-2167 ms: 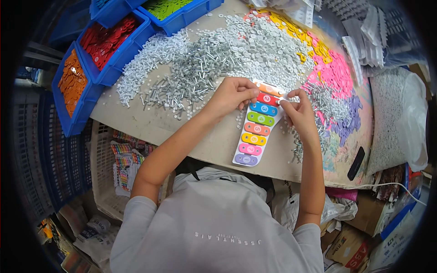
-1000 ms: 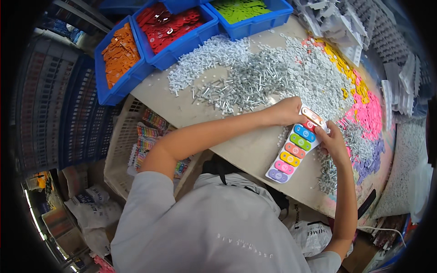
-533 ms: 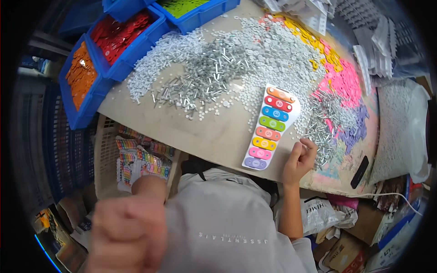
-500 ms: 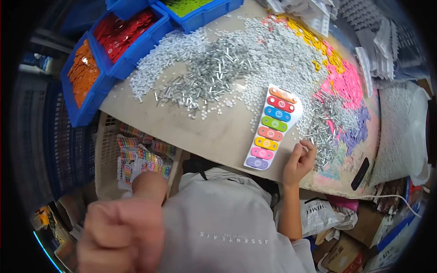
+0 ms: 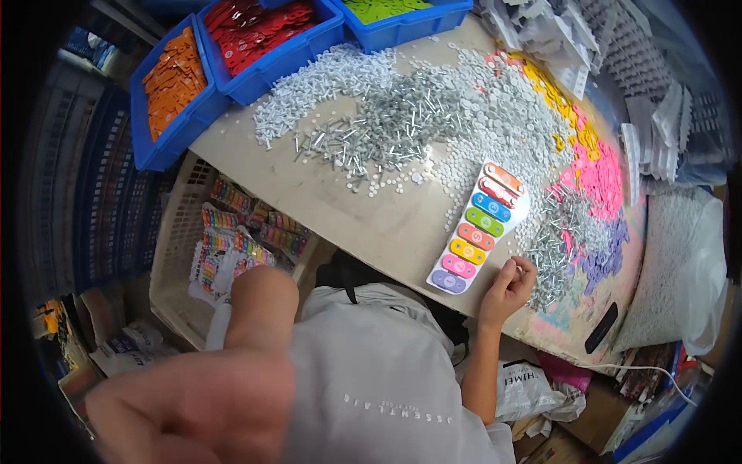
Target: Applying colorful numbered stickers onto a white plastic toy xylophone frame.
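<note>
A white toy xylophone (image 5: 479, 228) with several coloured bars lies slantwise on the tan table (image 5: 348, 209), and neither hand touches it. My right hand (image 5: 510, 282) rests at the table's near edge, just right of the toy's purple end. Its fingers are curled in beside a heap of small metal pins (image 5: 560, 247), and I see nothing in them. My left hand (image 5: 185, 410) is raised close to the camera at the lower left. It is a large blur, so its fingers cannot be made out.
A bigger pile of metal pins (image 5: 386, 131) and white round pieces (image 5: 325, 77) cover the far table. Blue bins hold orange (image 5: 174, 77), red (image 5: 255, 31) and green (image 5: 386, 9) parts. Pink pieces (image 5: 599, 170) lie right. A basket (image 5: 174, 240) of finished toys stands left. A black phone (image 5: 600, 329) lies near the edge.
Both hands have left the xylophone's top end. My left hand rose up to the camera. My right hand dropped to the near edge by the pins. The toy now lies free.
</note>
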